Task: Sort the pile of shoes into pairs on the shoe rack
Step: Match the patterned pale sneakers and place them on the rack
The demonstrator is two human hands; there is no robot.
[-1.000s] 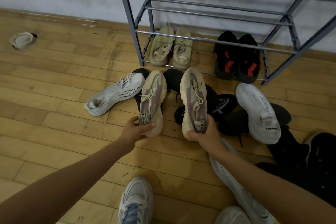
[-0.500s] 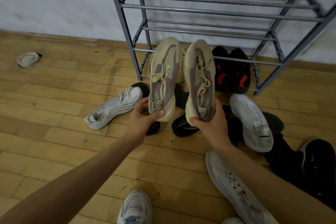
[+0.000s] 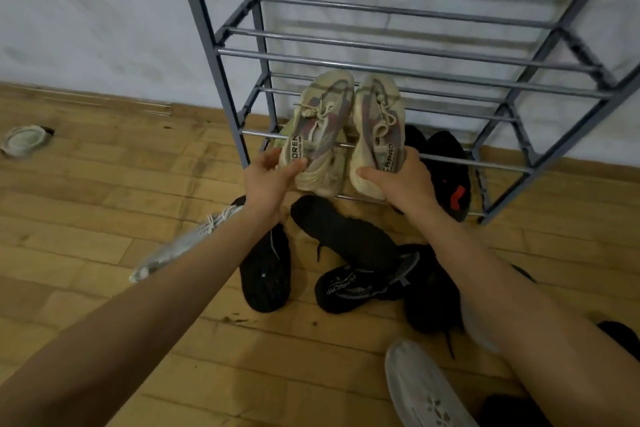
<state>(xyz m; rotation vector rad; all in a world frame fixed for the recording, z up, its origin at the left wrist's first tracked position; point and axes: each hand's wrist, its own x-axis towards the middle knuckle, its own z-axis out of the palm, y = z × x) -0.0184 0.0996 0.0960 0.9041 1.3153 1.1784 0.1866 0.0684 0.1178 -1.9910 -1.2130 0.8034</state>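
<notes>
At shoe rack (image 3: 207, 45), placing: my left hand (image 3: 268, 180) grips left beige sneaker (image 3: 322, 125), right hand (image 3: 401, 177) its mate (image 3: 379, 121); next, seat pair on rails (image 3: 450, 160).

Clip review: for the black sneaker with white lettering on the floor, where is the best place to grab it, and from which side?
Probably the heel end of the black lettered sneaker, coming in from the person's near left. That end, where the lettering sits, lies unobstructed, while a sole-up black shoe crowds its far side.
</notes>
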